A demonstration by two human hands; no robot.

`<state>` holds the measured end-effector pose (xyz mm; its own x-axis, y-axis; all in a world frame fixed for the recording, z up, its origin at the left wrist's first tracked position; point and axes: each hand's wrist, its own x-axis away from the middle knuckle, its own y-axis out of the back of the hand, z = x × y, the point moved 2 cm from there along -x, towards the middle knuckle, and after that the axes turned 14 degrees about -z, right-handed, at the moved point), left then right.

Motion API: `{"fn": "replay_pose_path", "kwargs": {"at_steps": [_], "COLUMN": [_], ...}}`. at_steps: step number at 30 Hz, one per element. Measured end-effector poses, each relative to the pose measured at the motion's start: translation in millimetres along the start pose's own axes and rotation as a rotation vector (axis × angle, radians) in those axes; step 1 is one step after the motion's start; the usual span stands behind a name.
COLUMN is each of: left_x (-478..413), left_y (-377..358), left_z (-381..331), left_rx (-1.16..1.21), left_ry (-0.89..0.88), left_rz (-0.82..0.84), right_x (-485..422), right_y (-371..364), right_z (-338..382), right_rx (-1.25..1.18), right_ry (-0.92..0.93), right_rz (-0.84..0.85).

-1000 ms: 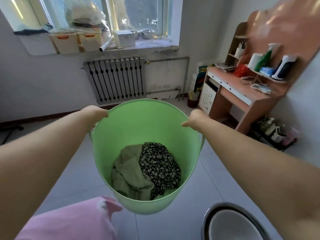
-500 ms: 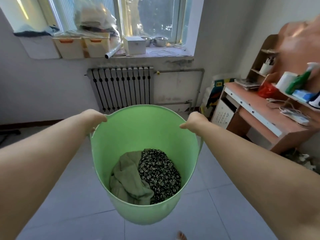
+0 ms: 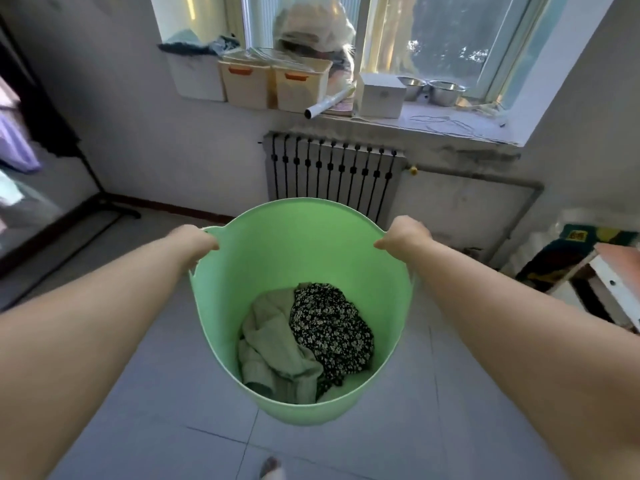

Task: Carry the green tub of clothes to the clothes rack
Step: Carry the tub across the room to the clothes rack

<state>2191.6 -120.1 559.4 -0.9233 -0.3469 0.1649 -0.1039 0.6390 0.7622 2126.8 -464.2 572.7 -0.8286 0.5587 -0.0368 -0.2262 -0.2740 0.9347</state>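
— Where's the tub [image 3: 304, 251] now?

— I see it hanging clear of the floor [image 3: 467, 410], straight out in front of me, in the middle of the room. The left hand [image 3: 195, 240] is curled tight round the left handle, the right hand [image 3: 403, 234] the same on the right. Inside, the clothes [image 3: 304, 341] lie loose at the bottom, a pale green piece beside a dark flowered one.

— What's changed?

— The view has swung left. A second ago the desk [image 3: 613, 282] filled the right side; now only its corner shows at the edge. The radiator [image 3: 332, 171] sits just behind the tub, and the rack [image 3: 86, 188], a dark frame with things hanging from it, has come in at far left.

— So?

— I judge the turn is under way and the rack is well to the left, so more turning and walking remain. The grip looks steady.
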Motion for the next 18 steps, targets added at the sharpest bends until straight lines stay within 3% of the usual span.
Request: {"fn": "replay_pose_path", "kwargs": {"at_steps": [6, 18], "left_x": [-102, -315], "left_y": [-17, 17], "left_z": [-3, -57], "left_rx": [0.045, -0.135], "left_ry": [0.166, 0.171], "left_rz": [-0.008, -0.076], "right_x": [-107, -305], "right_y": [-52, -134], "right_z": [80, 273], "right_rx": [0.044, 0.08], "right_ry": [0.143, 0.268], "right_rz": [0.062, 0.075]}}
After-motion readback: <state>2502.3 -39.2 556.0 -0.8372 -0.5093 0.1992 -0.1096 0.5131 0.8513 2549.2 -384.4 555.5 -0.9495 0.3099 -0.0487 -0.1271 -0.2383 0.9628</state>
